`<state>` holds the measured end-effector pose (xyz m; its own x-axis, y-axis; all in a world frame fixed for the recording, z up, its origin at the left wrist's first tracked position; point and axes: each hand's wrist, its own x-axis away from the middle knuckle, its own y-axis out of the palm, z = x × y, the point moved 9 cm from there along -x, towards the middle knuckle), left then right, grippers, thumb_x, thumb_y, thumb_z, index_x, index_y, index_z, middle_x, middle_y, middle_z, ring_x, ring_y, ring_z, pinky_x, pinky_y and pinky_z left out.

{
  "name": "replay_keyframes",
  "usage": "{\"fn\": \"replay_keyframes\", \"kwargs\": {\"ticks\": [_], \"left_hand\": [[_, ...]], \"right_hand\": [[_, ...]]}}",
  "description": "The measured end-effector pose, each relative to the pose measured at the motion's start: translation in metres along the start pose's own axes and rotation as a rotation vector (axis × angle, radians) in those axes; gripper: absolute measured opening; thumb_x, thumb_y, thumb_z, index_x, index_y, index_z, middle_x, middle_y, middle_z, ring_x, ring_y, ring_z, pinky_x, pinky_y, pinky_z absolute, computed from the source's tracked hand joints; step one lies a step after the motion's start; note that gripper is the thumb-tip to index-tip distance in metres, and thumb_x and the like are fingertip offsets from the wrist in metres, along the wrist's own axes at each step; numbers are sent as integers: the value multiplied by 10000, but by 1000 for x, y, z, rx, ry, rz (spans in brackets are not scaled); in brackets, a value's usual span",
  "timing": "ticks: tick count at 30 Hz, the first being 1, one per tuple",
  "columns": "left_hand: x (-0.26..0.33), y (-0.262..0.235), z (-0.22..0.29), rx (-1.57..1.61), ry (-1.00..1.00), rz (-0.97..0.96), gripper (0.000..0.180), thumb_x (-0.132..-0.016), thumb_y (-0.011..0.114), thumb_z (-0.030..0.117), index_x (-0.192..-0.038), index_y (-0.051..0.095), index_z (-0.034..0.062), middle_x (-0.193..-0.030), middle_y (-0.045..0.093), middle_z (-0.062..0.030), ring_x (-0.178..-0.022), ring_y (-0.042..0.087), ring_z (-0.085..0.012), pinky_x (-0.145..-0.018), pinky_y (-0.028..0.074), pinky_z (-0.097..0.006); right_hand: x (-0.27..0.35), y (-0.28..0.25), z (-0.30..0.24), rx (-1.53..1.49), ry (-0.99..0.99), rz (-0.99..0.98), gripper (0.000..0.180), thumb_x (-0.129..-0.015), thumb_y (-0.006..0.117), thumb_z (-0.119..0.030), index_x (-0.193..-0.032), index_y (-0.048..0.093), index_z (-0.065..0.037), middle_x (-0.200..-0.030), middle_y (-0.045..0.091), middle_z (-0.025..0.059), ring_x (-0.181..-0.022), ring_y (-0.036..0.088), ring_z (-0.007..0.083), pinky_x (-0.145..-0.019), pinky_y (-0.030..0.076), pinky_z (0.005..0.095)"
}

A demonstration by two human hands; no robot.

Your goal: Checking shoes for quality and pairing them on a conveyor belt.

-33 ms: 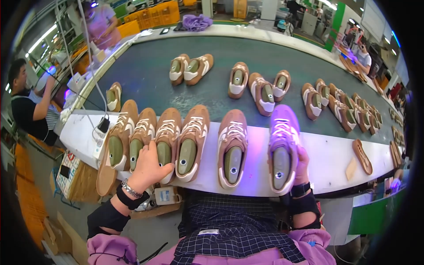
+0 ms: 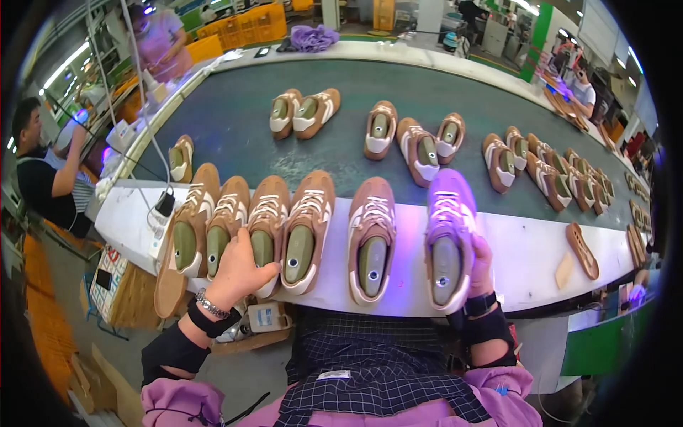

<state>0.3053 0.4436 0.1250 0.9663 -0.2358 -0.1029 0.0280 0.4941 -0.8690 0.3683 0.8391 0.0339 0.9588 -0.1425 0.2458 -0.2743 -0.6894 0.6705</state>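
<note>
where shoes line a white bench [image 2: 526, 249], left fingers [image 2: 245, 267] gripping tan shoe [image 2: 267, 228], right fingers [image 2: 482, 260] gripping violet-lit shoe [image 2: 449, 213]

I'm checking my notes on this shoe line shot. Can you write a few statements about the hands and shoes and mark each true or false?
1. The right hand grips a shoe lit purple. True.
2. The left hand rests on the heel of a brown shoe. True.
3. The white ledge holds only two shoes. False: six stand in a row.
4. The green belt is bare. False: many shoes lie on it.
</note>
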Motion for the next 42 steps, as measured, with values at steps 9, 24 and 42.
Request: {"fn": "replay_keyframes", "kwargs": {"ticks": [9,24,42], "left_hand": [[-12,10,-39,347,-164,118,622,-570,757,145,-1058,433,-64,-919,589,-199,-858,604,-295,-773,486,-350],[32,-43,39,1749,-104,175,672,-733,529,193,-1345,356,-27,-1259,513,-182,-1094,558,-295,-940,461,-391],[-21,65,254,818,540,591,651,-555,768,148,-1103,462,-28,-998,500,-132,-890,514,-234,-801,431,-327]], "right_hand": [[2,52,24,-133,118,-175,489,-894,547,-294,-1270,453,4,-1166,586,146,-1044,585,234,-971,443,360],[-11,126,54,-137,328,-441,438,-916,528,-275,-1264,467,-15,-1181,587,122,-1064,589,205,-966,458,339],[-6,10,-96,10,-163,-469,865,-687,728,-460,-1326,385,11,-1236,535,191,-1092,570,306,-975,450,428]]}}
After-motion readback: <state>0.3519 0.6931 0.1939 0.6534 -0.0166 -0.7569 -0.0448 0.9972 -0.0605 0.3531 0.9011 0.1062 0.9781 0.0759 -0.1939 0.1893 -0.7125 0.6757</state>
